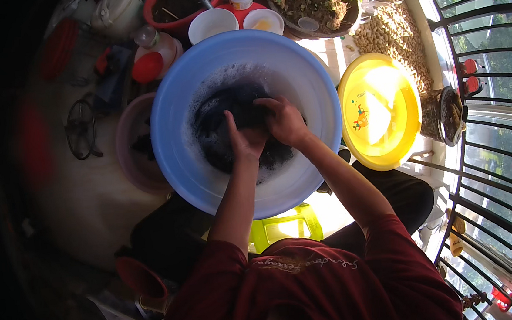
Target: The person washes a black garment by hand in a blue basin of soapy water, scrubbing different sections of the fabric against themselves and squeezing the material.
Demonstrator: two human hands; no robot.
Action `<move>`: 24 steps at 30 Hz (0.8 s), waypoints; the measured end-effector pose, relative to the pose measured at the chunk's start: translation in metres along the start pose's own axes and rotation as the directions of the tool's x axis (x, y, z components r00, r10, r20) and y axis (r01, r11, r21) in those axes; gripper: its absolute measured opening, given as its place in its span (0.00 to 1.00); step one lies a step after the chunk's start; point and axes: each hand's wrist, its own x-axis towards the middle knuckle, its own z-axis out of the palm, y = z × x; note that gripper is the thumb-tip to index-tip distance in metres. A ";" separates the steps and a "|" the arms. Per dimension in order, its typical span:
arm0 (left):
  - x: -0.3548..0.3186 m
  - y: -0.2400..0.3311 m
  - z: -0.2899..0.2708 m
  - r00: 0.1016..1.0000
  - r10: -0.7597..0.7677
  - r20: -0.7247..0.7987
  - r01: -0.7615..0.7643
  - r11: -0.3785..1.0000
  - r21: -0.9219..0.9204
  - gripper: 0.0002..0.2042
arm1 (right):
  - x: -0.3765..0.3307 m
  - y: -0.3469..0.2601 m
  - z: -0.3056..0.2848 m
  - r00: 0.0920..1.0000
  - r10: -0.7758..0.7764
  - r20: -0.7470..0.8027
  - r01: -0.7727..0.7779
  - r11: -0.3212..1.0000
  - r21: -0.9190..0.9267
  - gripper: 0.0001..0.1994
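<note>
Both hands are down in the blue basin (pixel 174 161), side by side and touching. The left hand (pixel 246 141) has its fingers curled into a dark wet cloth (pixel 222 126). The right hand (pixel 286 121) is also closed on the cloth, gripping a bunch of it just beside the left. The cloth lies in the middle of the basin, in soapy water with foam (pixel 224 77) around it. Right of the basin stands a yellow basin (pixel 379 109) in bright sun. Left of the blue basin, partly under its rim, sits a purple basin (pixel 129 140). Beyond the blue basin are two white bowls (pixel 212 23) and a plant pot (pixel 309 3). Below it shows a green stool (pixel 283 227).
</note>
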 end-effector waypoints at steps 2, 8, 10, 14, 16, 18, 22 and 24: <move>0.010 0.003 -0.002 0.989 0.148 0.021 -0.148 0.989 0.025 0.40 | -0.035 -0.051 -0.023 0.991 -0.092 0.097 0.090 0.996 0.017 0.18; 0.004 0.014 0.004 0.586 -0.365 0.724 0.753 0.575 -0.320 0.29 | -0.100 -0.085 -0.019 0.941 -0.308 0.138 0.319 0.946 -0.066 0.23; 0.018 0.007 -0.016 0.602 -0.288 0.745 0.600 0.778 -0.184 0.27 | -0.087 -0.082 -0.011 0.950 -0.299 0.093 0.308 0.946 -0.104 0.25; -0.031 -0.016 0.031 0.989 0.110 -0.100 -0.091 0.980 0.178 0.21 | -0.025 -0.036 0.003 0.985 0.078 -0.151 -0.093 0.991 -0.096 0.18; -0.029 -0.019 0.044 0.949 0.059 -0.309 -0.023 0.993 0.118 0.19 | 0.003 -0.005 0.002 0.954 0.272 -0.126 -0.291 0.941 -0.171 0.17; -0.021 -0.021 0.031 0.967 0.078 -0.244 -0.055 0.993 0.100 0.22 | 0.010 0.024 0.008 0.948 0.288 -0.137 -0.313 0.924 -0.219 0.18; 0.023 -0.001 -0.019 0.970 0.155 -0.189 -0.057 0.894 0.445 0.23 | 0.015 0.038 0.009 0.893 0.423 -0.153 -0.445 0.880 -0.167 0.20; 0.034 0.008 -0.027 0.902 0.261 -0.343 0.181 0.494 0.851 0.23 | 0.004 0.055 0.024 0.943 0.280 -0.179 -0.316 0.923 -0.222 0.22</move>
